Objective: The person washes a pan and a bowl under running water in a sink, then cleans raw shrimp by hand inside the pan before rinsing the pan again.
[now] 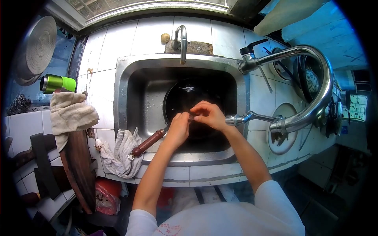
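Both of my hands meet over a black frying pan that lies in the steel sink. My left hand is closed, its fingertips pinching a small brownish thing. From the other side, my right hand curls its fingers and thumb onto the same small thing. Fingers cover most of it, so its kind cannot be made out. The pan's brown wooden handle rests across the sink's front left rim, just left of my left forearm. Part of the pan's dark inside shows a bright reflection.
A curved tap stands behind the sink. A large bent steel pipe arches over the right side, its spray end near my right wrist. Left lie a crumpled grey cloth and a beige cloth. A round lid sits right.
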`<state>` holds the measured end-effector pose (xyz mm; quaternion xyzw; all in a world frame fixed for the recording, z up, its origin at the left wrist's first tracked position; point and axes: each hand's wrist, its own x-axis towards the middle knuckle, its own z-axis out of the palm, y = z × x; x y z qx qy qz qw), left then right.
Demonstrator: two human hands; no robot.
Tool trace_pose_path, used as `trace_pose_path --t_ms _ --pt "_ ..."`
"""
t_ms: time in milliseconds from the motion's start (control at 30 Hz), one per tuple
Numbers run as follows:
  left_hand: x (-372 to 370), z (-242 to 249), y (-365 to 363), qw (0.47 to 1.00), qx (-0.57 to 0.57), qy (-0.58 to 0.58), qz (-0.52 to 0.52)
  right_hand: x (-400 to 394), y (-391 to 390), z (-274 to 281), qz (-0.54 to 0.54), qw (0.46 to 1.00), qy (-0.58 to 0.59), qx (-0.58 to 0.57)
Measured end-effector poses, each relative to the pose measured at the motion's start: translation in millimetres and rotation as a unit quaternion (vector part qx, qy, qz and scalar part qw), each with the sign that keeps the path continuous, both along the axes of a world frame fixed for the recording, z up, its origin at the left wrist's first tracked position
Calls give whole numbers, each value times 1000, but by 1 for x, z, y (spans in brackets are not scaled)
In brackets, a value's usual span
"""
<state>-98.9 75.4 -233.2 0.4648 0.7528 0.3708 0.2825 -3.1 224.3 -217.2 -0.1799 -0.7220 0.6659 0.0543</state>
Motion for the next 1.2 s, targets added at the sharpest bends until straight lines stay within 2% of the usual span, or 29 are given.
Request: trace_pose_path --t_ms 100,167,200,233,267,300,333,400,433,467,533,567,600,667,700,733,767,800,833,867,933,1000,1067,1133,1200 --pt "0 -3 1 1000 6 2 18 0 1 4 7 999 -21 29" --pt "-2 -12 4 997 -7 -71 43 1 3 -9 3 998 -25 60" --pt "-5 -15 9 997 -7 -70 43 0 6 -21 -37 987 -114 106" --pt "-11 -19 17 989 -124 -72 35 -1 8 -34 -77 965 -201 151" --pt "-15 -24 24 968 -238 -74 28 0 8 -49 -75 965 -200 153" --pt "-17 -33 30 967 -255 -10 16 1 7 -67 -79 899 -295 315" --pt "-18 -50 34 967 -252 -10 18 0 6 -84 -81 797 -377 465" --pt "-21 -91 45 959 -278 48 39 -3 -5 -105 -12 770 -422 479" --pt "-18 -107 48 948 -295 119 15 -1 -12 -114 65 777 -403 479" --pt "-16 -113 53 949 -292 116 17 -3 -16 -114 142 779 -383 476" --pt "-12 -126 60 889 -414 168 -99 -5 -18 -112 203 761 -414 456" --pt "-11 -123 63 880 -415 200 -110 -6 -17 -102 156 770 -421 453" --pt "-12 -118 62 879 -416 201 -114 -3 -15 -113 114 750 -412 505" --pt "-19 -105 65 920 -358 152 -55 -3 -9 -96 80 773 -399 486" --pt "-20 -87 63 934 -332 112 -71 -2 -7 -82 74 773 -400 486" --pt "-18 -88 60 934 -330 116 -75 0 -7 -69 17 837 -292 463" --pt "-16 -90 55 966 -246 24 -76 3 -7 -57 -40 884 -177 431" --pt "-15 -83 55 982 -159 -68 -76 5 -3 -47 -45 884 -178 431" --pt "-15 -76 53 971 -154 -157 -90 9 -1 -38 -7 891 -130 434" --pt "-14 -63 52 971 -154 -154 -94 12 2 -30 33 895 -81 437" --pt "-10 -41 49 969 -89 -216 -82 15 3 -19 49 896 -106 429" --pt "-10 -29 50 971 -107 -189 -96 19 1 -5 72 915 -176 356" --pt "-8 -21 50 986 -77 -86 -118 25 -4 1 8 942 -156 297" --pt "-4 -20 53 989 -53 -77 -117 28 -7 -7 -58 984 -102 137" --pt "-5 -8 53 994 -21 -16 -105 27 -6 12 -75 985 -95 121"
